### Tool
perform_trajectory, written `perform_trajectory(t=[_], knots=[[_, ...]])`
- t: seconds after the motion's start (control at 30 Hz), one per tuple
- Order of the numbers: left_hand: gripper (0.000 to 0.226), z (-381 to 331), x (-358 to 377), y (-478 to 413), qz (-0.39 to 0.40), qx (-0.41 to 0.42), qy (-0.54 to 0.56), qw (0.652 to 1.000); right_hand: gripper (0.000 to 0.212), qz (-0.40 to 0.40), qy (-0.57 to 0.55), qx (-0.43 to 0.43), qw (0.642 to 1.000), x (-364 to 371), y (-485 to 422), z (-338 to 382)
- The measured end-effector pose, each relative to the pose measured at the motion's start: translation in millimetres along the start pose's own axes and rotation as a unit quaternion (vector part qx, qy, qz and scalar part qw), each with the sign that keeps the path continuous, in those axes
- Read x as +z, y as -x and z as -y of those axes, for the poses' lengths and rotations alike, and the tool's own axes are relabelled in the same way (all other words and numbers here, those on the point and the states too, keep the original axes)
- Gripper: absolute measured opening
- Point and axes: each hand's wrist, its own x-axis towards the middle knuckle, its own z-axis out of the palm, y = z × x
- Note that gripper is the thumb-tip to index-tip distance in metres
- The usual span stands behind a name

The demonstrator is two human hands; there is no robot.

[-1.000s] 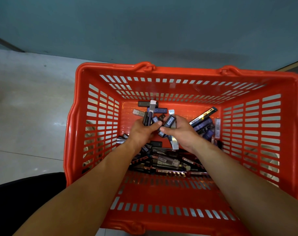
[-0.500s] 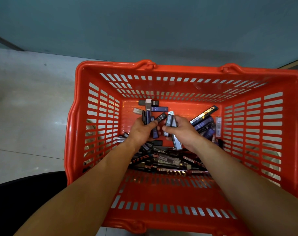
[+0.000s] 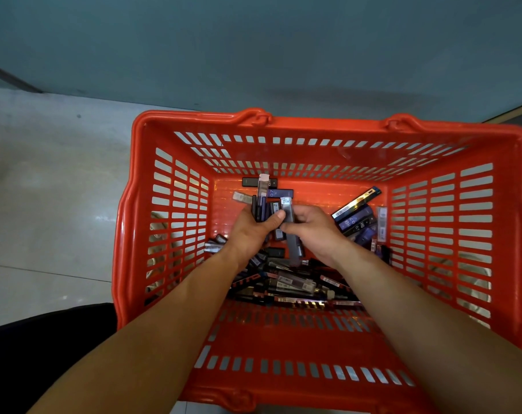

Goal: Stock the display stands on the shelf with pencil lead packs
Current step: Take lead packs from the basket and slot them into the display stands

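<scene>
Left hand [image 3: 250, 233], right hand [image 3: 315, 231] — fists around packs [image 3: 262, 194]

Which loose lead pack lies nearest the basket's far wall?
The black pack lying crosswise at the back, behind the bundle in the left hand; the rest lie farther from that wall.

My view is dim and flat-lit. Pale glare spots the floor [image 3: 44, 204] left of the basket [image 3: 328, 127], whose rim bows with wide-angle distortion. Its right rim blurs slightly; faint shadow lies beyond it.
</scene>
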Motion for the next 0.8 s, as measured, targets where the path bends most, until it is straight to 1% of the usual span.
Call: perform_trajectory(t=[0.07,0.13,0.2,0.3,0.4,0.47,0.53,0.6,0.67,0.73,0.77,0.8], knots=[[0.055,1,-1,-1,-0.009,-0.011,0.013,1.0,0.028,0.004,0.008,-0.006,1.0,0,2,2],[0.055,2,-3,-2,-0.016,-0.021,0.027,0.999,0.03,0.014,0.012,-0.005,1.0,-2,1,2],[0.048,0,-5,-2,-0.015,-0.038,0.03,0.999,0.036,0.023,-0.007,0.008,1.0,-3,2,3],[0.044,-2,-7,-1,-0.025,-0.068,0.021,0.997,0.044,0.026,-0.035,0.037,0.998,-5,2,0],[0.02,-7,-7,0,-0.039,-0.055,0.0,0.998,0.04,0.015,-0.043,0.044,0.998,-8,0,-8],[0.012,-11,-7,2,-0.055,-0.043,-0.036,0.997,0.038,-0.004,-0.048,0.046,0.998,-11,0,-12],[0.015,-12,-6,3,-0.062,-0.034,-0.063,0.996,0.038,-0.02,-0.044,0.044,0.998,-13,1,-13],[0.02,-14,-3,5,-0.055,-0.032,-0.065,0.996,0.037,-0.027,-0.036,0.036,0.998,-15,4,-12],[0.026,-17,0,9,-0.039,-0.029,-0.046,0.998,0.036,-0.026,-0.026,0.031,0.999,-18,6,-9],[0.039,-20,4,14,-0.026,-0.029,-0.016,0.999,0.035,-0.015,-0.033,0.027,0.999,-20,10,-5],[0.041,-24,4,16,-0.022,-0.03,-0.004,0.999,0.034,-0.009,-0.041,0.023,0.999,-20,13,-2],[0.038,-28,6,19,-0.019,-0.027,0.007,0.999,0.033,-0.006,-0.047,0.017,0.999,-20,17,2]])
